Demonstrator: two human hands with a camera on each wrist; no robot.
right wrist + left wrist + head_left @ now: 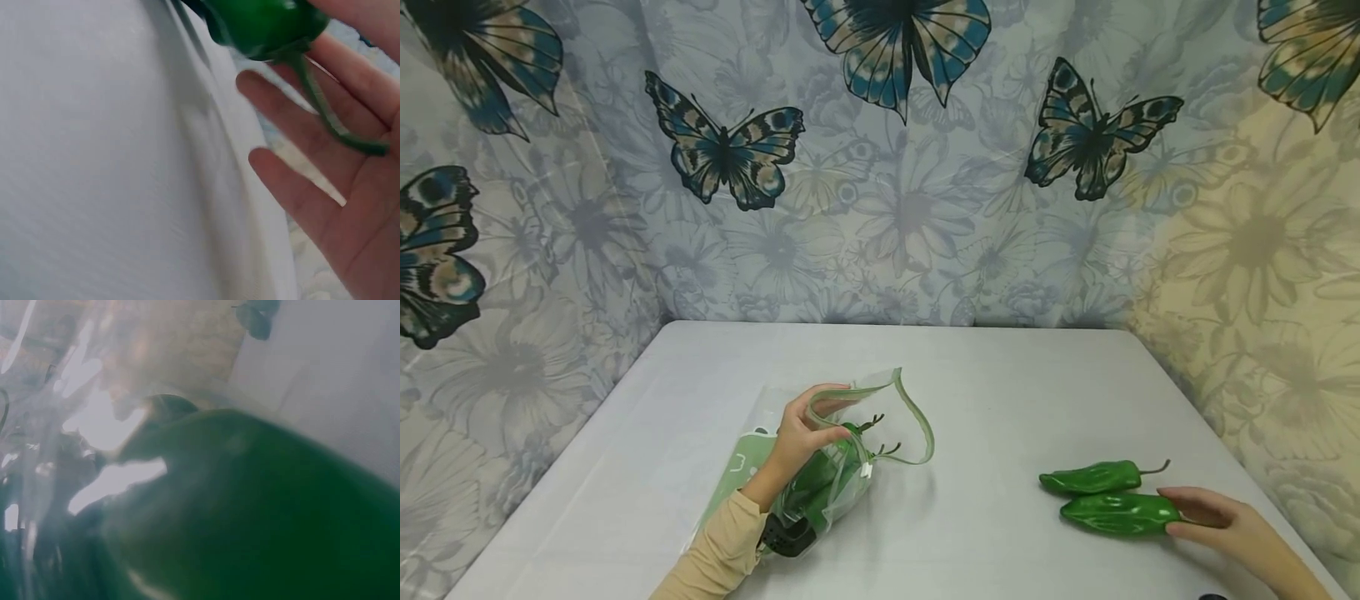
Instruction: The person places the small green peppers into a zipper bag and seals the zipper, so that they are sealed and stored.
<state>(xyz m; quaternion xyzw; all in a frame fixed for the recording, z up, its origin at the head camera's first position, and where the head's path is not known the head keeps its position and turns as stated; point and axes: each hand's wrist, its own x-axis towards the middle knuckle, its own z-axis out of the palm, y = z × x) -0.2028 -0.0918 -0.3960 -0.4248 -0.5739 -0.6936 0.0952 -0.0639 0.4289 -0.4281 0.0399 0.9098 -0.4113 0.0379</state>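
Note:
My left hand (805,432) grips the mouth of a clear zip bag (922,421) with a green-edged opening, which gapes to the right. Green peppers (815,483) with thin stems lie inside the bag; plastic and glare blur them in the left wrist view. On the right of the table, my right hand (1236,523) pinches a glossy green pepper (1116,514) by its stem end between thumb and fingers. Its curved stem (322,109) crosses the palm in the right wrist view. Just behind it lies a second green pepper (1093,477), stem pointing right.
A white cloth covers the table (985,383). Behind it hangs a butterfly-patterned curtain (910,250). A black device (787,536) sits at the left wrist, and a dark object (1213,597) shows at the bottom edge on the right.

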